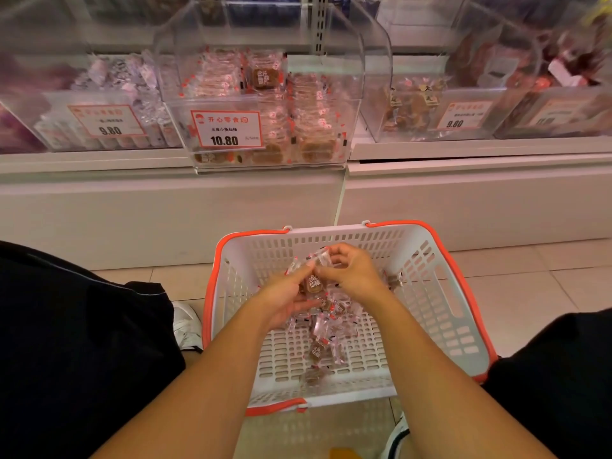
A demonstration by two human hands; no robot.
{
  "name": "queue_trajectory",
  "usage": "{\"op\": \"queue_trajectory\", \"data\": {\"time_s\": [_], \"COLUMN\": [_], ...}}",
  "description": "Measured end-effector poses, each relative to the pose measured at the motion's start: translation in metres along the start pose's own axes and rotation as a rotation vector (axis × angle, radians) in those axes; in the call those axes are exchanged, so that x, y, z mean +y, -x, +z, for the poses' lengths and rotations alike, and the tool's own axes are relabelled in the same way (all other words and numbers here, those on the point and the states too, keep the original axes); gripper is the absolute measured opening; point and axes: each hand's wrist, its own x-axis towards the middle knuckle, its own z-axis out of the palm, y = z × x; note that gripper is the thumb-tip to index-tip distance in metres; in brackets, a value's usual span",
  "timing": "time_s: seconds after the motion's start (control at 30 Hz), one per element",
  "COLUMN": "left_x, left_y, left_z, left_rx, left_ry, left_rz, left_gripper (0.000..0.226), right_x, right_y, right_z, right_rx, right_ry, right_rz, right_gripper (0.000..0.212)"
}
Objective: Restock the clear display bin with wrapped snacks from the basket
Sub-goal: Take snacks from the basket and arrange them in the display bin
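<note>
Several wrapped snacks [323,329] remain loose on the basket [440,293] floor, so restocking is partway through at best. Clear display bin [265,104], the one with the 10.80 price tag [227,129], sits on the shelf [99,167] above the basket and already holds rows of the same clear-wrapped brown pieces, stacked up past its front wall; room shows near the top.

Both hands are down inside the basket, well apart from the bin. Left hand [284,298] is palm-up and cupped, thumb and forefinger closed on one brown snack [314,283]. Right hand [352,270] meets it from the other side, fingertips pinching a clear wrapper against the same cluster. Judgement: gathering a handful, transfer to the bin not yet begun.

Left to do: lift this handful, then clear the remaining pile.

Poorly seen: how many pieces the left palm holds, probably several, but the right hand covers them. Neighbouring bins are blurred. Basket's near wall is partly hidden behind the forearms.
</note>
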Motion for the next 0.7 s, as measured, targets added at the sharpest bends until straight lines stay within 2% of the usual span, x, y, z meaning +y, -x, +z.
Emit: {"op": "queue_trajectory", "data": {"time_s": [0.1, 0.17, 0.27, 0.37, 0.47, 0.6, 0.7], "left_x": [-0.003, -0.004, -0.003, -0.001, 0.001, 0.001, 0.000], "left_y": [-0.004, -0.007, -0.010, -0.009, -0.008, -0.009, -0.009], "left_z": [-0.002, -0.005, -0.006, -0.004, -0.003, -0.004, -0.005], "left_rx": [0.062, 0.146, 0.184, 0.107, 0.079, 0.216, 0.224], "left_ry": [0.011, -0.004, -0.025, 0.038, 0.099, 0.083, 0.063], "left_rz": [0.005, 0.011, 0.015, 0.009, 0.019, 0.038, 0.045], "left_gripper": [0.032, 0.031, 0.033, 0.033, 0.030, 0.031, 0.030], "right_x": [0.006, 0.004, -0.002, -0.004, -0.006, -0.014, -0.017], "right_y": [-0.002, -0.003, -0.004, -0.003, -0.005, -0.009, -0.006], "right_z": [-0.001, -0.006, -0.012, -0.008, -0.009, -0.020, -0.017], "right_rx": [0.126, 0.175, 0.002, -0.101, -0.052, -0.106, -0.194], "right_ry": [-0.070, -0.229, -0.460, -0.296, -0.262, -0.289, -0.345], "right_rz": [0.072, 0.162, 0.269, 0.253, 0.190, 0.214, 0.265], "right_gripper": [0.013, 0.010, 0.018, 0.024, 0.025, 0.028, 0.038]}}
